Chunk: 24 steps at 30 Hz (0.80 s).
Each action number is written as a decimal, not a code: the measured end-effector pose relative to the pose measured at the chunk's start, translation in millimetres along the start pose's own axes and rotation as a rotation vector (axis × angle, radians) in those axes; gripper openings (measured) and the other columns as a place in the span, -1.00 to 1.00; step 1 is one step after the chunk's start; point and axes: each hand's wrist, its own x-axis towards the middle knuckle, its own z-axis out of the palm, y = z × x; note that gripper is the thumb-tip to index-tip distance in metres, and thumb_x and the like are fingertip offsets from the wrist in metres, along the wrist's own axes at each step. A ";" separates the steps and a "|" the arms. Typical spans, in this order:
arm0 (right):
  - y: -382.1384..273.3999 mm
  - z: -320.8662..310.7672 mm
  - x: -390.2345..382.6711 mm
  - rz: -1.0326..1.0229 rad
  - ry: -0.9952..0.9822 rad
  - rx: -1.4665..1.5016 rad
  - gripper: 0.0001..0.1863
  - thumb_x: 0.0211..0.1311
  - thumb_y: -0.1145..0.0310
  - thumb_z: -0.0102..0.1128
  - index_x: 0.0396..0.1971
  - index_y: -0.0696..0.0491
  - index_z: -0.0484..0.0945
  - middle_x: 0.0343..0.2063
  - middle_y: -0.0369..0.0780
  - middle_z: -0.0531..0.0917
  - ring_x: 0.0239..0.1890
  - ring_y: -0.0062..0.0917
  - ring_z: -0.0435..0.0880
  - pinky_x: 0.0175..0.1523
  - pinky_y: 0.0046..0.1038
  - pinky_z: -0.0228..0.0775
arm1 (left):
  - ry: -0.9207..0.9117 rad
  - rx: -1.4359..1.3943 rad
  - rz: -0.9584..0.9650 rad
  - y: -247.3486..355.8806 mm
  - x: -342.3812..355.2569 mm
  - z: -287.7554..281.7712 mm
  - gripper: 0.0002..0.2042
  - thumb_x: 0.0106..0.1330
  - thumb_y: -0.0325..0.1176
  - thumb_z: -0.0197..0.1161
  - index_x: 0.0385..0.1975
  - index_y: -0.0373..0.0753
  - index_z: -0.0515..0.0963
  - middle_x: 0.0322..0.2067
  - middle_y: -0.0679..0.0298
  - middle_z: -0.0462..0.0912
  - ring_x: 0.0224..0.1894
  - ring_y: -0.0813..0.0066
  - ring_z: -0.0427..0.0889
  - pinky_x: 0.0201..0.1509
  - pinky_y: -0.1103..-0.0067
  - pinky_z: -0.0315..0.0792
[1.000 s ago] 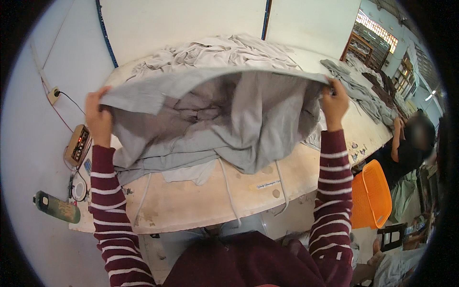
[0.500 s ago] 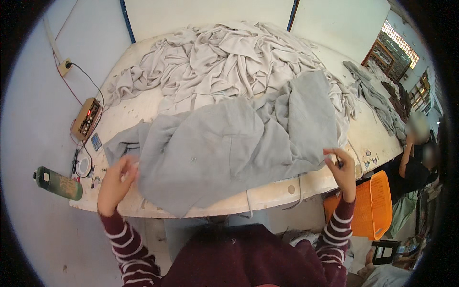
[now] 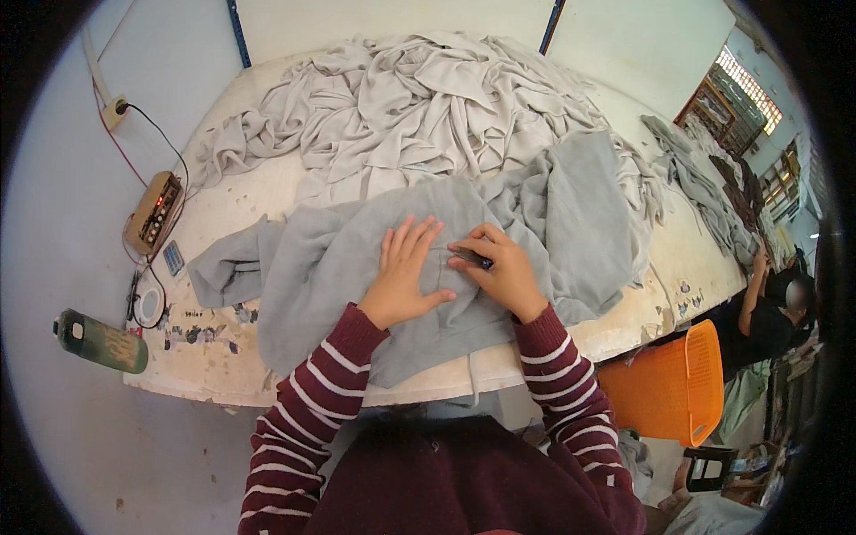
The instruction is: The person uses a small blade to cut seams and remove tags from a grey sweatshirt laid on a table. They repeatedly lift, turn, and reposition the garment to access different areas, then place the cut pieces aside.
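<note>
A grey garment (image 3: 580,223) is spread over the front of the pale worktable (image 3: 223,361), with seams across its middle. My left hand (image 3: 406,276) rests on it with fingers spread. Just right of it, my right hand (image 3: 504,272) grips a small dark tool (image 3: 477,257), its tip at a seam on the garment; exactly what tool it is I cannot tell. Behind the garment lies a big pile of pale grey fabric (image 3: 428,107).
At left are a control box (image 3: 152,214), a remote (image 3: 174,259), cables and a green bottle (image 3: 100,341). Right of the table stand an orange basket (image 3: 664,383) and a co-worker (image 3: 762,321) beside more garments (image 3: 704,205).
The garment I held up by its edge now lies on the table. My hands have come inward onto its middle, the left flattened, the right with the dark tool.
</note>
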 end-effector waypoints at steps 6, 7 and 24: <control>23.7 6.1 8.4 0.040 0.049 0.058 -0.89 0.04 0.47 0.30 -0.42 0.14 0.58 -0.46 -0.24 0.56 -0.44 -0.43 0.54 -0.31 -0.50 0.36 | -0.022 0.043 -0.046 -7.6 -5.5 10.4 0.12 -0.16 -0.07 0.51 0.39 -0.17 -0.10 0.39 0.12 -0.07 0.44 -0.03 -0.24 0.42 0.07 -0.29; 27.6 2.6 9.4 0.021 0.085 0.018 -0.94 0.06 0.55 0.27 -0.46 0.18 0.57 -0.49 -0.24 0.55 -0.45 -0.48 0.52 -0.31 -0.54 0.33 | -0.003 0.030 -0.052 -8.2 -5.7 11.8 0.14 -0.19 -0.11 0.53 0.39 -0.18 -0.11 0.39 0.11 -0.07 0.44 -0.03 -0.24 0.42 0.07 -0.27; 46.7 -58.7 18.7 0.228 0.274 0.018 -0.71 0.10 0.41 0.32 -0.14 0.11 0.61 -0.19 -0.22 0.63 -0.15 -0.50 0.58 -0.12 -0.55 0.37 | 0.591 -0.065 -0.094 -32.9 4.0 -19.3 -0.42 0.11 -0.35 0.25 0.19 -0.22 0.29 0.16 0.09 0.35 0.32 0.05 0.16 0.34 0.24 0.03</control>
